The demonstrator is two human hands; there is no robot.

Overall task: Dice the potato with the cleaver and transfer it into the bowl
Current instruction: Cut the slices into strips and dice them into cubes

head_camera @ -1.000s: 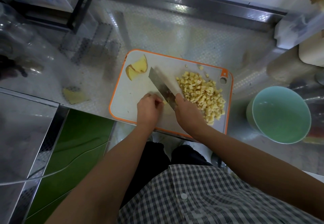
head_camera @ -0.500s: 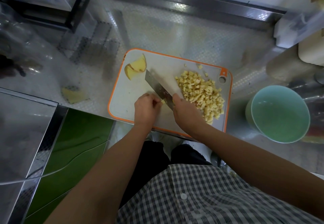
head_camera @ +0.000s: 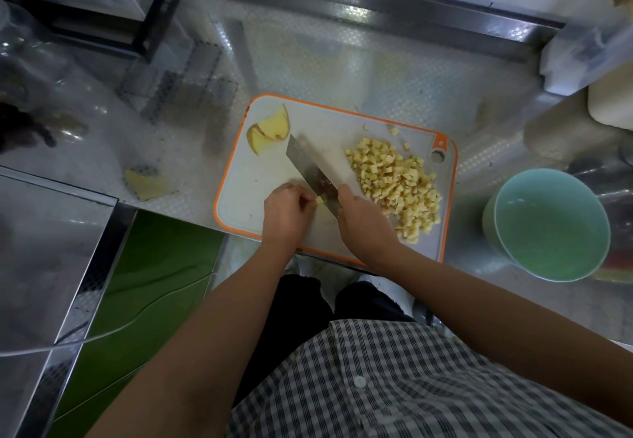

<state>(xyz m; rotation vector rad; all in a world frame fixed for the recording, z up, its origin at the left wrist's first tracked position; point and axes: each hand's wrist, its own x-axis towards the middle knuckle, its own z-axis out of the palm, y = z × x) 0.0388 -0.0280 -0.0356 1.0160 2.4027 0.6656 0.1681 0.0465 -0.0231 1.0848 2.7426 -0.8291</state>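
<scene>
Left hand (head_camera: 286, 211) pinches a potato piece (head_camera: 319, 201); right hand (head_camera: 363, 225) grips the cleaver (head_camera: 310, 172). It lies diagonally, tip pointing far left.

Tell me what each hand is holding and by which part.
Right hand grips the cleaver at its handle end; left hand pinches a small potato piece next to it.

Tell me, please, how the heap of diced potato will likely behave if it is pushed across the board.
The diced potato is a loose heap of small cubes, so it would probably scatter rather than slide as one; strays already lie apart. Flat-sided, they should hardly roll.
</scene>
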